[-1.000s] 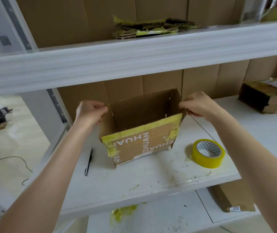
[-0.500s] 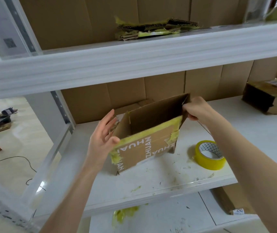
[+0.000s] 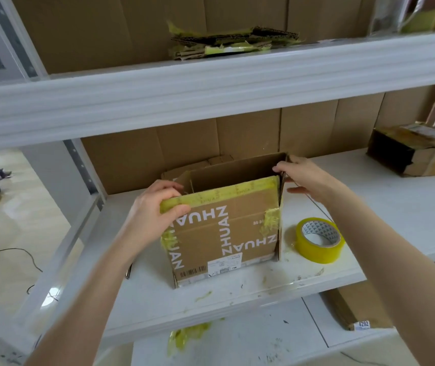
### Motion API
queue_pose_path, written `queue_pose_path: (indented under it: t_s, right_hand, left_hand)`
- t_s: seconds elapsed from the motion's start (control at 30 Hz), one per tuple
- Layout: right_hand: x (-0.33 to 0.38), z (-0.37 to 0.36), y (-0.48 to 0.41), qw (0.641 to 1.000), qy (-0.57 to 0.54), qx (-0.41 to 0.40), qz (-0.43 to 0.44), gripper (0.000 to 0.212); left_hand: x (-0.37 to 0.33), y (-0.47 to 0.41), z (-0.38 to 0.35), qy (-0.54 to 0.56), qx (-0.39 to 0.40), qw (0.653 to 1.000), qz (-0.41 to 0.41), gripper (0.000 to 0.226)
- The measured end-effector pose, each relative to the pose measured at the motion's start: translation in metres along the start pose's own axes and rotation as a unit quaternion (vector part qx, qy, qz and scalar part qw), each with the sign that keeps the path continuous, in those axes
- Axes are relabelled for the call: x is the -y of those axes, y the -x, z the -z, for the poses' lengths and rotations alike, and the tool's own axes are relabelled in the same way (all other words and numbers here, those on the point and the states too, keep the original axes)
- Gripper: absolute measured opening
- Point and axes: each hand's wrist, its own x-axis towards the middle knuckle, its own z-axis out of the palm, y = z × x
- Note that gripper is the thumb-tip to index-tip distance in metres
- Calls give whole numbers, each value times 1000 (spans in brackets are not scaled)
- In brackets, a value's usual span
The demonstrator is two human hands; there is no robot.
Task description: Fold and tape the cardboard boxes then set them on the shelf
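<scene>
cardboard box (image 3: 224, 231): stands upright on the white shelf (image 3: 237, 291), top open, between the two hands. yellow tape runs along its near rim and down both near corners; white lettering on the near face reads upside down.

left hand (image 3: 155, 207): grips the near left top corner of the box, thumb on the outer face over the taped rim, fingers curled over the edge.

right hand (image 3: 306, 178): holds the far right top corner, one fingertip over the rim, the rest against the outer side wall.

tape roll (image 3: 319, 240): yellow, lying flat on the shelf just beneath the right forearm, close beside the box, not touching it.

second taped box (image 3: 416, 151): on the same shelf, well beyond the right hand.
</scene>
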Motion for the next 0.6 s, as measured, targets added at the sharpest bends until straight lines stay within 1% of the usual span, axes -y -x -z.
queue_pose_path:
  t_s: [0.07,0.13,0.23,0.37,0.47,0.53,0.57,0.6]
  right_hand:
    - [-5,-3,-1,998,-65,17,14,53]
    - [-9,1,3,996,-77,44,21,63]
    - [-10,13,9,996,-41,67,32,65]
    - [-8,18,10,997,-21,43,52,65]
    - [-8,20,10,997,-11,70,39,67]
    - [-8,24,9,995,-35,93,16,65]
    - [-9,25,8,994,-46,95,7,64]
    - [-9,25,7,994,-50,93,1,63]
  left_hand:
    - [-5,-6,-3,-24,36,999,-13,6]
    - [-8,-4,-8,-18,61,997,-33,6]
    - [-7,4,-12,7,75,995,-64,12]
    - [-6,11,-16,47,67,994,-78,22]
    - [-8,11,-19,38,74,994,-74,25]
    - [-5,10,-15,40,91,993,-58,21]
    - [-5,9,-11,53,100,992,-58,25]
    - [-5,8,-6,83,100,990,-57,37]
